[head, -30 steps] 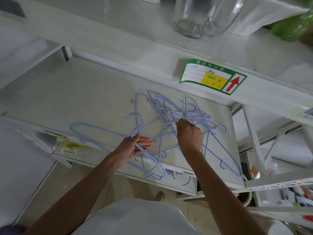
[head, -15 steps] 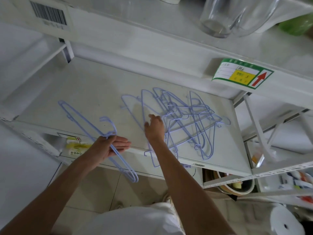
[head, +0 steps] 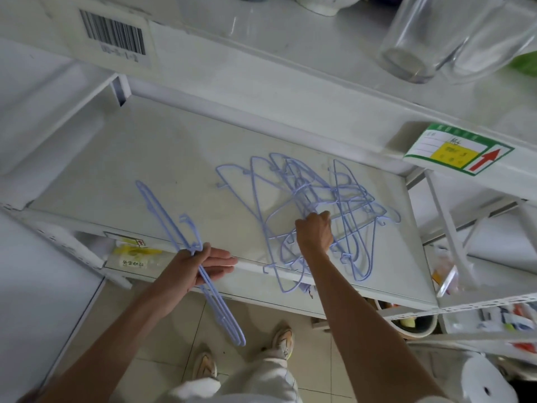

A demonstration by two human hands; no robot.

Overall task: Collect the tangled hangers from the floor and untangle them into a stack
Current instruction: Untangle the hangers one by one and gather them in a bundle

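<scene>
A tangle of several light-blue wire hangers (head: 345, 196) lies on the right half of a white shelf (head: 180, 158). My right hand (head: 315, 231) is closed on wires at the near side of that tangle. My left hand (head: 203, 264) grips a thin stack of aligned blue hangers (head: 165, 216) at their necks. That stack runs diagonally from the shelf's left part down past its front edge, its lower end over the floor.
An upper shelf (head: 290, 62) overhangs, carrying clear glass jars (head: 430, 39), a barcode label (head: 113, 34) and a green-yellow tag with a red arrow (head: 459, 149). Tiled floor and my shoes (head: 282, 343) are below. Cluttered racks stand at the right (head: 494, 318).
My left hand has pulled its hangers left, away from the tangle. My right hand went back into the tangle and closed on its wires. The view shifted left.
</scene>
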